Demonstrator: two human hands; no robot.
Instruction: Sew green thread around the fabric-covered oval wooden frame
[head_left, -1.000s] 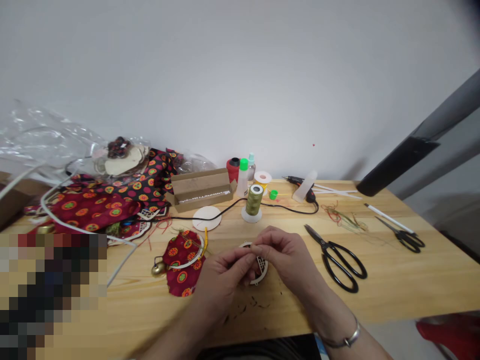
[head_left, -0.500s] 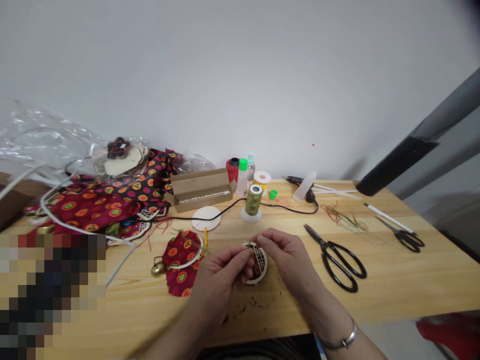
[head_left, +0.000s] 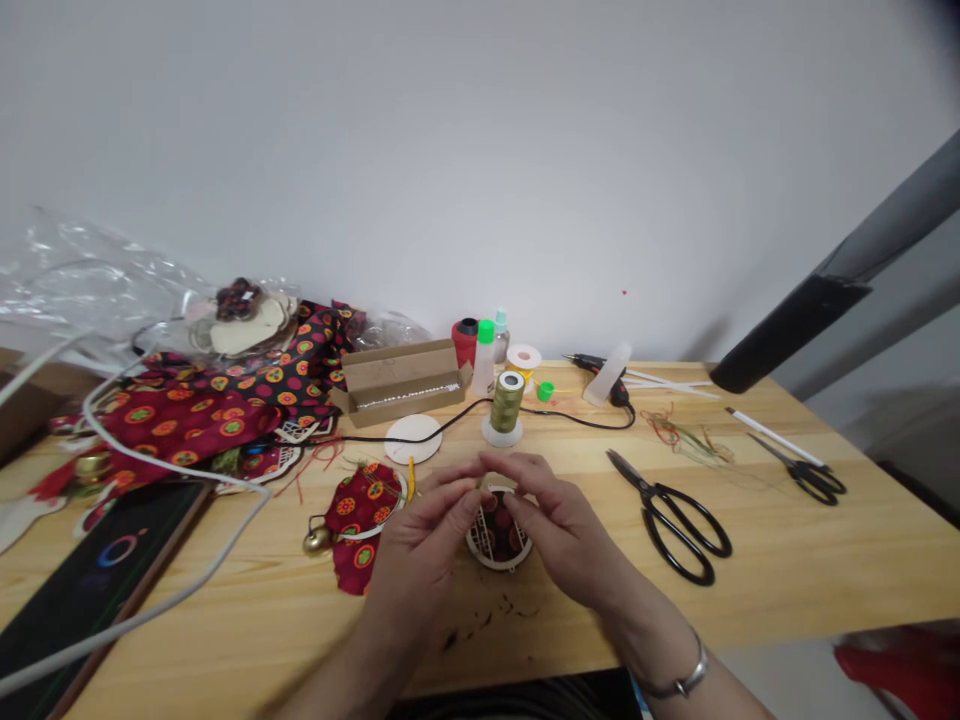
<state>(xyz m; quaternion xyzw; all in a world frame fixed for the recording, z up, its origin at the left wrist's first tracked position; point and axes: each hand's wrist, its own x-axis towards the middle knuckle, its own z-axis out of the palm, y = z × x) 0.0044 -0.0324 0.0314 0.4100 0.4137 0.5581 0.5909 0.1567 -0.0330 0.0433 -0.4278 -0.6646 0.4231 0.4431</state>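
A small round ornament (head_left: 504, 540) lies on the table, dark patterned fabric framed by a white lattice ring. Over its upper edge my left hand (head_left: 427, 530) is closed, thumb and fingertips pressed together. My right hand (head_left: 566, 525) arches in from the other side, its fingers curled so the tips meet those of the left and its thumb by the ring. Whatever sits between the fingertips is hidden or too thin to make out. Left of my hands is a red floral fabric piece (head_left: 366, 500) with a brass bell (head_left: 317, 540). An olive thread spool (head_left: 508, 402) stands just beyond.
Large black-handled scissors (head_left: 686, 525) lie at right, with smaller scissors (head_left: 806, 475) and thread scraps (head_left: 686, 438) farther out. A glue gun (head_left: 600, 370), bottles and a cardboard box (head_left: 405, 380) stand behind. A phone (head_left: 97, 580) and white cable (head_left: 187, 598) occupy the left.
My fingers have moved closer together and arched over; the thin strand pinched between them before no longer shows. More of the ornament is uncovered.
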